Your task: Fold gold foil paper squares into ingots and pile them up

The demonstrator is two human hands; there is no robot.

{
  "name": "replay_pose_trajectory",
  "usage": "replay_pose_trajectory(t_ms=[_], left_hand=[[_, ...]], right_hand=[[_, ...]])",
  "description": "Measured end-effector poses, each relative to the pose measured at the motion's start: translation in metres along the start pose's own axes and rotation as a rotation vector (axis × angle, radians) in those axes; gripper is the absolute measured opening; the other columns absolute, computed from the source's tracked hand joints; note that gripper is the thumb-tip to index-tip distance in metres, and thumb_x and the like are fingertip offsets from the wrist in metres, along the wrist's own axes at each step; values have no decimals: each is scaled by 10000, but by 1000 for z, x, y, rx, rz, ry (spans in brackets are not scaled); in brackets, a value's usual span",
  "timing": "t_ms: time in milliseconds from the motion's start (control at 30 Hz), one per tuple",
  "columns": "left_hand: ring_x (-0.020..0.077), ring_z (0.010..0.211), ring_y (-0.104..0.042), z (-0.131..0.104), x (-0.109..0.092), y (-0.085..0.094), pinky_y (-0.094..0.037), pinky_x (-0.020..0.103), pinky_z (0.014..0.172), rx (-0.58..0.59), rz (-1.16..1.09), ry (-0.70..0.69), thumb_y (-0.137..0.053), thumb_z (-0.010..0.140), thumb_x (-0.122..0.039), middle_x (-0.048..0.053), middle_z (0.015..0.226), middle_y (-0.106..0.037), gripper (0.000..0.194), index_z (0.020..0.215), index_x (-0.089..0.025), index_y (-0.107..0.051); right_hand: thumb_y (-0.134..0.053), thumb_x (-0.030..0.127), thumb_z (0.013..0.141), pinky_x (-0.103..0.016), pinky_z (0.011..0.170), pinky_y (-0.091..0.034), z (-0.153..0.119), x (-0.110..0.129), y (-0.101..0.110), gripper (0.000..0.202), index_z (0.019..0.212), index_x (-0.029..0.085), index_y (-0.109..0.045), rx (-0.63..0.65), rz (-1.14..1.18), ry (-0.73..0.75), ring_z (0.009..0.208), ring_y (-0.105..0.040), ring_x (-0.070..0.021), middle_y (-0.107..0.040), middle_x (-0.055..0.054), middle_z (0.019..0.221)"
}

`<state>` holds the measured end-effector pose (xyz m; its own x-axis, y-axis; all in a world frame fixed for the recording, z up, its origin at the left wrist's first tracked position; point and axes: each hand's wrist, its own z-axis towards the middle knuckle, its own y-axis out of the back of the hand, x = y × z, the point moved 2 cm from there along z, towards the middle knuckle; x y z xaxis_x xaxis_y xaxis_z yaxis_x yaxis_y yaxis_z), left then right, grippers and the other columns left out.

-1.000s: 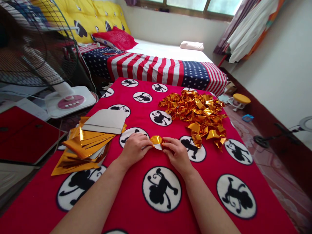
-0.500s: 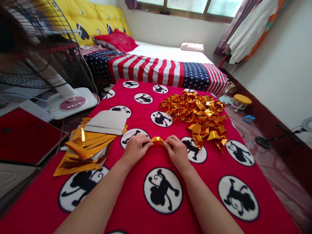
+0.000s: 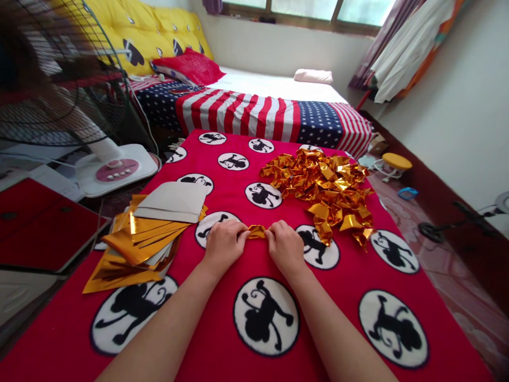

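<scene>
A small folded piece of gold foil paper (image 3: pixel 256 232) is stretched between my two hands above the red cloth (image 3: pixel 207 339). My left hand (image 3: pixel 225 239) pinches its left end between thumb and fingers. The right end is pinched in my right hand (image 3: pixel 285 243). Only the middle of the piece shows; its ends are hidden by my fingers. To the left lies a stack of flat gold foil sheets (image 3: pixel 119 249) with pale backs, a grey-white sheet (image 3: pixel 173 201) on top. Further right, a heap of folded gold foil pieces (image 3: pixel 322 183) spreads over the cloth.
A standing fan (image 3: pixel 113 167) is at the left, near a red panel (image 3: pixel 35 225). Beyond the table is a bed (image 3: pixel 254 114) with a striped, starred cover and a red pillow (image 3: pixel 194 66). A yellow stool (image 3: pixel 396 161) stands on the floor at right.
Both hands have turned slightly, knuckles more upward, still pinching the foil piece. Its middle looks flatter and darker than before. The view has shifted slightly.
</scene>
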<state>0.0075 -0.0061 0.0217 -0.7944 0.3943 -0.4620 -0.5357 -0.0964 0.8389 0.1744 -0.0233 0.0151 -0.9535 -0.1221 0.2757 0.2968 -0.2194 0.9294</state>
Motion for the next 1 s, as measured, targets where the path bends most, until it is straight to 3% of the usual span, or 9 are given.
replay_pose_trajectory(t_ms=[333,733,900,1000], left_hand=[[207,765,-626,2,-4,-2,-429,330,695,-17,29,125,-643,789,-238,18,776,-692,33,795,-209,-658],[224,814,-594,0,-3,-5,-377,336,679,-31,76,125,-646,812,-264,34,837,-660,63,835,-215,-615],[229,816,-591,-1,-1,-7,-362,340,674,-45,85,103,-644,817,-270,39,839,-656,65,826,-215,-611],[226,811,-592,-1,0,-8,-358,336,674,-47,79,95,-637,822,-272,38,826,-653,63,826,-216,-610]], right_hand=[[-529,273,913,-304,645,-337,1,4,1,135,821,201,-598,15,-66,-38,769,-571,-191,-618,-48,862],[-531,284,908,-303,646,-334,-1,7,0,126,814,206,-566,-9,-67,-57,784,-559,-199,-597,-56,863],[-574,274,880,-302,643,-341,-3,9,0,100,936,197,-544,-49,-49,-134,797,-562,-206,-582,-65,916],[-591,280,872,-300,637,-344,-4,10,-1,87,902,209,-551,-63,-43,-164,787,-569,-201,-582,-49,907]])
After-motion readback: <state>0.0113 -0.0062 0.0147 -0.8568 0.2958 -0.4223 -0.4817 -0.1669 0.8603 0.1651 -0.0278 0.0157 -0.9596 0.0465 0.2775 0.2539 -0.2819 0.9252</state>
